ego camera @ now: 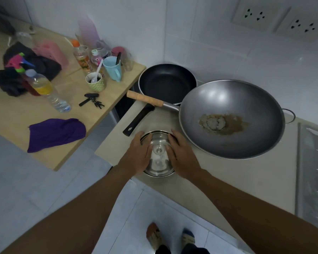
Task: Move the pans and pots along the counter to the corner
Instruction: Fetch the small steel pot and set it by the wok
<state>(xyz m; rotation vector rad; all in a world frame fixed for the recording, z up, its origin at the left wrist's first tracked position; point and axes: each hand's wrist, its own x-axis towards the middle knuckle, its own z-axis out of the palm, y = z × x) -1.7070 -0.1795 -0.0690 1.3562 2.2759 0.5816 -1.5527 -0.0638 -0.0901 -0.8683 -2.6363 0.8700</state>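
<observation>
A small steel pot with a glass lid (159, 156) stands at the front edge of the pale counter (246, 180). My left hand (137, 153) lies on its left side and my right hand (180, 154) on its right side, fingers wrapped round the rim. Behind it a large grey wok (233, 118) with a wooden handle and brown residue sits on the counter. A black frying pan (166, 82) rests in the corner against the tiled wall, its black handle (138, 119) pointing toward me.
A wooden table (66, 114) to the left holds a purple cloth (57, 133), bottles, cups (112, 67), a black cloth and keys. A steel sink drainboard (314, 171) lies at the right. Wall sockets (275, 17) sit above. My feet stand on the tiled floor.
</observation>
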